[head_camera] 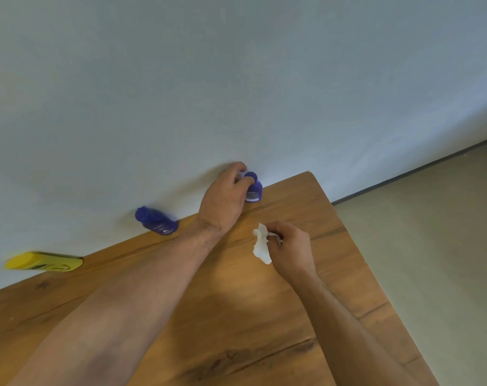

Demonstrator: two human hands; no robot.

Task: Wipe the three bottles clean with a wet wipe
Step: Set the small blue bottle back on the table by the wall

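Observation:
Three bottles stand along the far edge of a wooden table [236, 316], against the wall. My left hand [224, 197] is wrapped around the right-hand blue bottle [254, 190], whose cap and lower body show past my fingers. A second blue bottle [156, 221] stands to its left, untouched. A yellow bottle [44, 261] is at the far left. My right hand [289, 249] pinches a crumpled white wet wipe [261, 243] just in front of the gripped bottle, above the tabletop.
A pale wall [236, 79] rises directly behind the bottles. The table's right edge drops to a grey floor [431, 246]. Both my forearms stretch across the tabletop.

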